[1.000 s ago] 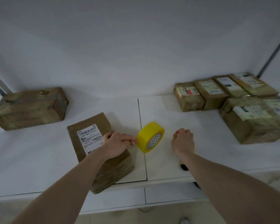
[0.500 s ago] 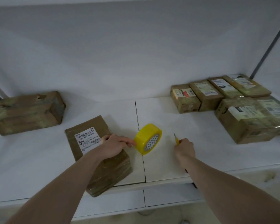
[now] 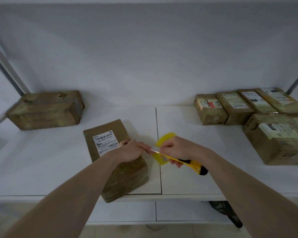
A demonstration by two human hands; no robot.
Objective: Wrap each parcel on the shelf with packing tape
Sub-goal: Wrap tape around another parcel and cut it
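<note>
From the camera on your head, you look down at a white shelf [image 3: 187, 169] with a thin seam down its middle. Right in front of you lies a flat brown paper parcel [image 3: 120, 176] with a white barcode label on top. One corner hangs a little over the front edge of the shelf.

Your left hand [image 3: 130, 150] rests on that parcel, just right of the label. Its fingers are curled and pinched together at the tips, next to the knife blade. What they pinch is too small to tell.

Your right hand [image 3: 181, 149] is wrapped around a yellow and black box-cutter knife [image 3: 187, 163]. The thin blade points left, toward your left fingertips. The black end sticks out past your wrist.

The round yellow roll of packing tape [image 3: 165, 138] stands on the shelf just right of the parcel, at the seam. Your right hand and the knife hide most of it.

A big brown cardboard box [image 3: 45, 109] wrapped in shiny tape sits far back on the left. A group of brown boxes with white labels [image 3: 248, 107] sits close together at the back right.
</note>
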